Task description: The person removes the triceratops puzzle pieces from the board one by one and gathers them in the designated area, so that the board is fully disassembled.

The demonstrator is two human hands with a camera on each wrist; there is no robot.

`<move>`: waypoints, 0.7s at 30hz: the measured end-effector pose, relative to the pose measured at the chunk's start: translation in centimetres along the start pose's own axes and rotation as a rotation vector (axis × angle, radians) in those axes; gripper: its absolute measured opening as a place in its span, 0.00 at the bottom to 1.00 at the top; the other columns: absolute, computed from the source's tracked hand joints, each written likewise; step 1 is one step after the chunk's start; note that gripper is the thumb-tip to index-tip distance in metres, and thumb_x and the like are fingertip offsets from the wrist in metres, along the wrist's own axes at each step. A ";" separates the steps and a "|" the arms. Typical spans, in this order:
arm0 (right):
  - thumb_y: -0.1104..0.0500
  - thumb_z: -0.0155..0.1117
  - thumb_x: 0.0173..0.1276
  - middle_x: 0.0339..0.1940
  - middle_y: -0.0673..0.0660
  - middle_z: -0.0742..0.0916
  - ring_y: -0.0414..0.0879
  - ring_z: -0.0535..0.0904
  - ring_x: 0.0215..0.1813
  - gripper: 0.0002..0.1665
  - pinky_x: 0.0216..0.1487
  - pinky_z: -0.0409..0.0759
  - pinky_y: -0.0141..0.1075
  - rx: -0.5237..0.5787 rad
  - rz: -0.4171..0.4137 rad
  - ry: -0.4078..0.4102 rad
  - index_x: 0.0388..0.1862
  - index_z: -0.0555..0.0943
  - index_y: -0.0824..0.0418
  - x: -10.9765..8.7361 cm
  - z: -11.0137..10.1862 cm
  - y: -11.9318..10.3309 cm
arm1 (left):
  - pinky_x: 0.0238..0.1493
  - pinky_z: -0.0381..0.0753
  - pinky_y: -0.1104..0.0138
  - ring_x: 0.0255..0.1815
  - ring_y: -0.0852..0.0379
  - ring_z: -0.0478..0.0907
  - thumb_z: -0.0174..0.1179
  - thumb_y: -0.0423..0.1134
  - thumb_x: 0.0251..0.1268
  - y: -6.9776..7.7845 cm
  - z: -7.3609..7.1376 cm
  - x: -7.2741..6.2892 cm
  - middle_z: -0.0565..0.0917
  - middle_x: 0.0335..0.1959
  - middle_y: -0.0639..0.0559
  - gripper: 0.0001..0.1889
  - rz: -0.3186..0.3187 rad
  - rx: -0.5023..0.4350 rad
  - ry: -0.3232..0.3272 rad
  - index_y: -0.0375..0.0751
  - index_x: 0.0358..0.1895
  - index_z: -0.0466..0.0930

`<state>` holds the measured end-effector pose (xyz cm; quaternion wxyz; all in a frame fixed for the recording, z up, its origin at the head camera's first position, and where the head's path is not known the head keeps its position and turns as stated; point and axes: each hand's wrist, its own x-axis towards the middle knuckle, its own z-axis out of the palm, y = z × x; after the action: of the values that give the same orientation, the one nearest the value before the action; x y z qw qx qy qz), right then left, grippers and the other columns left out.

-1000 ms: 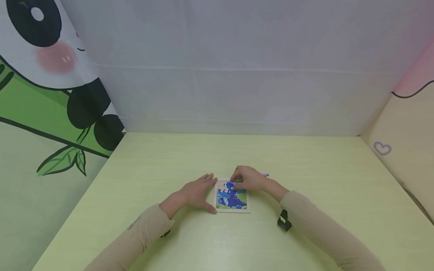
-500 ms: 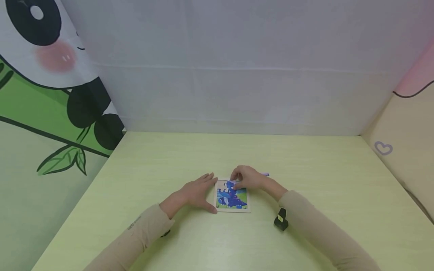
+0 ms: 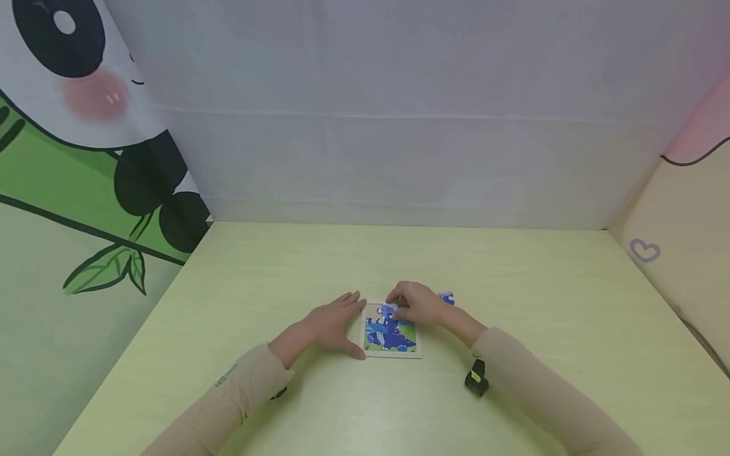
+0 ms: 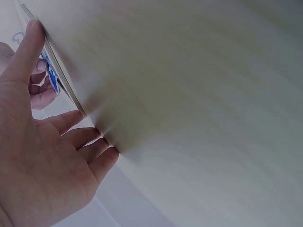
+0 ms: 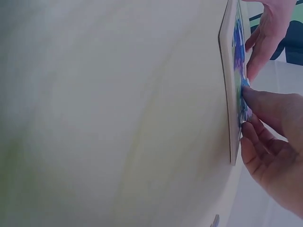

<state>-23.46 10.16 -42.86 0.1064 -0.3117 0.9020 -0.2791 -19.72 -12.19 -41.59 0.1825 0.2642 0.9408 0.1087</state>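
The right hand (image 5: 286, 168) pinches a blue puzzle piece (image 5: 246, 111) between thumb and fingers over a pale-framed picture puzzle (image 5: 228, 61) — seen nearly edge-on on the worktop (image 5: 118, 104). Upper right: the left hand (image 5: 274, 23), beyond the frame. Lower edge: a small object (image 5: 216, 221), partly cut off.

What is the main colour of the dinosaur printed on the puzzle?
The dinosaur is mainly blue; the head view shows it best.

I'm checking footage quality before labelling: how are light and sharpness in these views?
Head: fairly even light, small puzzle soft in detail; left wrist: dimmer, shadows on the tabletop by the left hand; right wrist: slightly hazy, tabletop grain blurred, darker toward the left edge.
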 end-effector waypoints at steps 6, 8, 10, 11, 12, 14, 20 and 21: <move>0.62 0.66 0.58 0.38 0.52 0.81 0.42 0.76 0.40 0.17 0.44 0.77 0.34 0.032 -0.007 -0.003 0.46 0.78 0.63 -0.2 0.0 0.0 | 0.66 0.55 0.51 0.72 0.45 0.43 0.66 0.63 0.40 -0.1 0.1 0.1 0.50 0.72 0.43 0.54 0.003 0.005 0.000 0.40 0.70 0.52; 0.62 0.65 0.58 0.38 0.52 0.81 0.42 0.76 0.40 0.17 0.44 0.77 0.34 0.045 -0.012 -0.007 0.47 0.78 0.64 -0.2 0.0 0.1 | 0.66 0.55 0.50 0.72 0.45 0.43 0.66 0.63 0.41 0.0 0.1 0.1 0.50 0.72 0.42 0.54 0.004 0.006 0.000 0.39 0.70 0.52; 0.62 0.66 0.58 0.38 0.52 0.81 0.41 0.76 0.40 0.18 0.43 0.77 0.32 0.048 -0.025 -0.012 0.47 0.79 0.65 -0.2 -0.1 0.2 | 0.66 0.55 0.50 0.72 0.45 0.43 0.66 0.62 0.41 0.0 0.0 0.1 0.50 0.72 0.42 0.54 0.003 0.007 -0.001 0.40 0.70 0.51; 0.62 0.65 0.58 0.38 0.53 0.82 0.41 0.76 0.39 0.18 0.42 0.77 0.31 0.048 -0.036 -0.015 0.47 0.79 0.65 -0.2 -0.1 0.2 | 0.66 0.55 0.50 0.72 0.45 0.44 0.66 0.62 0.40 0.0 0.0 0.0 0.50 0.71 0.42 0.54 0.005 0.005 0.001 0.40 0.70 0.52; 0.62 0.66 0.57 0.38 0.53 0.82 0.41 0.76 0.39 0.18 0.41 0.77 0.29 0.043 -0.045 -0.016 0.47 0.79 0.66 -0.2 -0.2 0.3 | 0.66 0.55 0.50 0.72 0.45 0.44 0.66 0.63 0.40 0.0 0.0 0.0 0.50 0.71 0.42 0.54 0.004 0.001 0.002 0.39 0.70 0.52; 0.62 0.66 0.57 0.37 0.53 0.82 0.40 0.76 0.38 0.18 0.39 0.77 0.28 0.029 -0.065 -0.017 0.47 0.80 0.66 -0.1 -0.3 0.3 | 0.66 0.55 0.50 0.72 0.45 0.44 0.66 0.63 0.40 0.0 0.0 0.0 0.50 0.71 0.42 0.54 0.004 0.000 0.002 0.40 0.70 0.52; 0.61 0.67 0.56 0.36 0.54 0.84 0.39 0.77 0.36 0.18 0.37 0.77 0.26 -0.016 -0.090 -0.019 0.45 0.81 0.67 -0.2 -0.5 0.1 | 0.66 0.54 0.50 0.72 0.45 0.43 0.66 0.64 0.39 0.0 -0.1 0.0 0.49 0.72 0.43 0.55 0.000 0.002 -0.005 0.41 0.70 0.52; 0.61 0.67 0.56 0.37 0.54 0.84 0.39 0.77 0.36 0.17 0.37 0.77 0.26 -0.015 -0.083 -0.016 0.45 0.81 0.66 -0.2 -0.5 0.1 | 0.66 0.54 0.51 0.72 0.46 0.43 0.66 0.64 0.39 0.0 -0.1 0.0 0.49 0.72 0.43 0.55 -0.002 0.002 -0.007 0.41 0.70 0.51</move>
<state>-23.57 10.60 -42.52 0.0997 -0.3520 0.8894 -0.2742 -19.73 -12.20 -41.49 0.1858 0.2639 0.9404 0.1067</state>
